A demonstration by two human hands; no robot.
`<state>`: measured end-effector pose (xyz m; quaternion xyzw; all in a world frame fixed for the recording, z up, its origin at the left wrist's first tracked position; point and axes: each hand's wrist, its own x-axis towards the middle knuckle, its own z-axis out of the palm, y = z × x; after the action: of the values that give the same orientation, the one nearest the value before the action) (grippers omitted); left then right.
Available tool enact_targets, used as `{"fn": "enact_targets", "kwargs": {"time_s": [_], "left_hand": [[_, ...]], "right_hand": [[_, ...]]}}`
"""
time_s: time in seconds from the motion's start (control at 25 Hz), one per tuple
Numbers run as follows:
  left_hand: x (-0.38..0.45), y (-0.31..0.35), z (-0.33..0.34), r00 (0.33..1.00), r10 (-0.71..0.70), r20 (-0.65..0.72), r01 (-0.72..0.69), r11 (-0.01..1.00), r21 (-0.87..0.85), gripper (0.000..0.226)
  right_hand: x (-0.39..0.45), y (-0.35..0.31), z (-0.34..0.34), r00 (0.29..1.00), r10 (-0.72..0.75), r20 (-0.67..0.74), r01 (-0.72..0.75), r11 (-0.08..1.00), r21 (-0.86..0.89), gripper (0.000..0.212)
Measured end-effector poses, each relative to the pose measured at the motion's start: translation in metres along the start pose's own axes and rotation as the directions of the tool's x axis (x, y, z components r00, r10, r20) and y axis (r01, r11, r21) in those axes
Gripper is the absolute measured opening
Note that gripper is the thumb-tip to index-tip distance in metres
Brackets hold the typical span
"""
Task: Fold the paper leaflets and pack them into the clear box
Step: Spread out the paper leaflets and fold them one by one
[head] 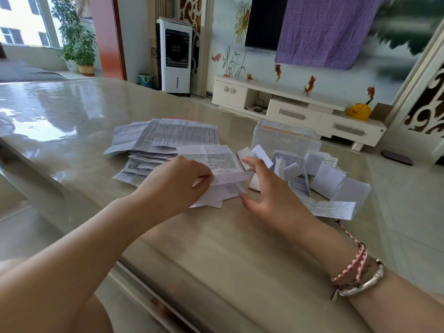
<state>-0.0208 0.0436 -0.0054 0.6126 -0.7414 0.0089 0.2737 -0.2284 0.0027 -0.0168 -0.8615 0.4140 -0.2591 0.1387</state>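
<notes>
A loose heap of unfolded printed leaflets [168, 138] lies on the glossy table, left of centre. My left hand [177, 181] pinches the near edge of one partly folded leaflet [223, 164] lifted off the heap. My right hand [269, 188] hovers just right of that leaflet with fingers spread and relaxed, holding nothing. The clear box [286, 138] stands behind it to the right. Several folded leaflets [326, 179] lie scattered in front of the box.
The beige table [216, 248] has its near edge running diagonally at the lower left. One long unfolded slip [336, 207] lies at the right, near the table's right edge. A white TV cabinet [300, 109] and a fan unit [176, 56] stand beyond the table.
</notes>
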Motion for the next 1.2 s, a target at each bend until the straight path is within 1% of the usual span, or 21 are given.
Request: {"fn": "enact_targets", "kwargs": {"time_s": [0.08, 0.12, 0.16, 0.24, 0.32, 0.44, 0.48, 0.56, 0.6, 0.64, 0.68, 0.76, 0.8, 0.84, 0.88, 0.96, 1.0, 1.08, 1.12, 1.16, 1.2], "left_hand": [[-0.004, 0.008, -0.008, 0.999, -0.007, 0.054, 0.024, 0.947, -0.320, 0.017], [-0.006, 0.013, -0.013, 0.997, -0.011, 0.073, 0.041, 0.908, -0.417, 0.016], [-0.008, 0.015, -0.015, 0.996, -0.022, 0.084, 0.059, 0.880, -0.471, 0.015], [-0.009, 0.015, -0.017, 0.994, -0.052, 0.098, 0.095, 0.848, -0.521, 0.013], [-0.009, 0.011, -0.018, 0.989, -0.061, 0.134, 0.127, 0.821, -0.557, 0.012], [-0.009, 0.001, -0.013, 0.973, -0.135, 0.186, 0.216, 0.814, -0.539, 0.034], [-0.008, -0.003, -0.009, 0.962, -0.180, 0.204, 0.264, 0.796, -0.545, 0.036], [-0.007, -0.004, 0.000, 0.924, -0.265, 0.275, 0.381, 0.693, -0.612, 0.019], [-0.008, -0.003, 0.004, 0.901, -0.298, 0.317, 0.434, 0.652, -0.622, 0.019], [-0.008, -0.003, 0.007, 0.885, -0.327, 0.332, 0.466, 0.642, -0.609, 0.025], [-0.008, -0.003, 0.011, 0.883, -0.344, 0.320, 0.470, 0.667, -0.578, 0.032], [-0.009, 0.000, 0.013, 0.898, -0.365, 0.245, 0.439, 0.754, -0.489, 0.052], [-0.010, 0.001, 0.012, 0.912, -0.357, 0.199, 0.409, 0.812, -0.416, 0.064], [-0.012, 0.003, 0.011, 0.930, -0.330, 0.162, 0.366, 0.874, -0.318, 0.073], [-0.014, 0.006, 0.010, 0.946, -0.293, 0.137, 0.315, 0.929, -0.192, 0.076], [-0.017, 0.010, 0.010, 0.978, -0.185, 0.098, 0.186, 0.983, 0.003, 0.068], [-0.018, 0.010, 0.011, 0.987, -0.134, 0.091, 0.131, 0.991, 0.039, 0.057], [-0.019, 0.006, 0.014, 0.996, -0.019, 0.090, 0.018, 1.000, 0.014, 0.037], [-0.019, 0.004, 0.017, 0.993, 0.046, 0.105, -0.045, 0.999, -0.012, 0.032], [-0.019, 0.003, 0.020, 0.984, 0.114, 0.136, -0.112, 0.993, -0.028, 0.035], [-0.019, 0.003, 0.023, 0.970, 0.167, 0.175, -0.165, 0.986, -0.030, 0.043]], "right_hand": [[0.002, 0.004, 0.000, 0.998, 0.057, -0.013, -0.055, 0.991, 0.121, 0.048], [0.003, 0.005, -0.002, 0.995, 0.096, -0.016, -0.091, 0.976, 0.199, 0.038], [0.004, 0.007, -0.003, 0.991, 0.132, -0.010, -0.123, 0.948, 0.292, 0.027], [0.003, 0.005, -0.009, 0.987, 0.161, 0.020, -0.153, 0.881, 0.447, 0.012], [0.001, -0.001, -0.014, 0.984, 0.175, 0.010, -0.156, 0.845, 0.512, 0.004], [-0.001, -0.008, -0.018, 0.982, 0.183, -0.048, -0.125, 0.816, 0.564, 0.011], [-0.001, -0.008, -0.019, 0.981, 0.185, -0.052, -0.123, 0.813, 0.569, 0.013], [-0.001, -0.007, -0.019, 0.977, 0.210, -0.047, -0.151, 0.823, 0.547, 0.015], [-0.001, -0.005, -0.019, 0.973, 0.228, -0.038, -0.176, 0.838, 0.516, 0.015], [-0.001, -0.003, -0.017, 0.969, 0.246, -0.031, -0.204, 0.861, 0.466, 0.017], [-0.001, -0.001, -0.016, 0.964, 0.265, -0.029, -0.231, 0.886, 0.402, 0.020], [-0.004, 0.002, -0.015, 0.958, 0.285, -0.028, -0.272, 0.937, 0.218, 0.025], [-0.005, 0.002, -0.015, 0.960, 0.279, -0.024, -0.276, 0.957, 0.086, 0.030], [-0.007, 0.001, -0.015, 0.964, 0.266, -0.013, -0.267, 0.962, -0.056, 0.037], [-0.008, 0.000, -0.014, 0.969, 0.249, 0.002, -0.244, 0.952, -0.187, 0.045], [-0.012, -0.004, -0.015, 0.979, 0.206, 0.001, -0.190, 0.905, -0.380, 0.055], [-0.013, -0.005, -0.016, 0.983, 0.183, -0.011, -0.170, 0.884, -0.435, 0.057], [-0.015, -0.007, -0.019, 0.991, 0.135, -0.018, -0.128, 0.880, -0.458, 0.055], [-0.015, -0.006, -0.020, 0.994, 0.112, 0.005, -0.100, 0.909, -0.405, 0.052], [-0.015, -0.005, -0.021, 0.995, 0.086, 0.043, -0.068, 0.948, -0.311, 0.048], [-0.015, -0.004, -0.021, 0.995, 0.053, 0.086, -0.034, 0.977, -0.211, 0.046]]}}
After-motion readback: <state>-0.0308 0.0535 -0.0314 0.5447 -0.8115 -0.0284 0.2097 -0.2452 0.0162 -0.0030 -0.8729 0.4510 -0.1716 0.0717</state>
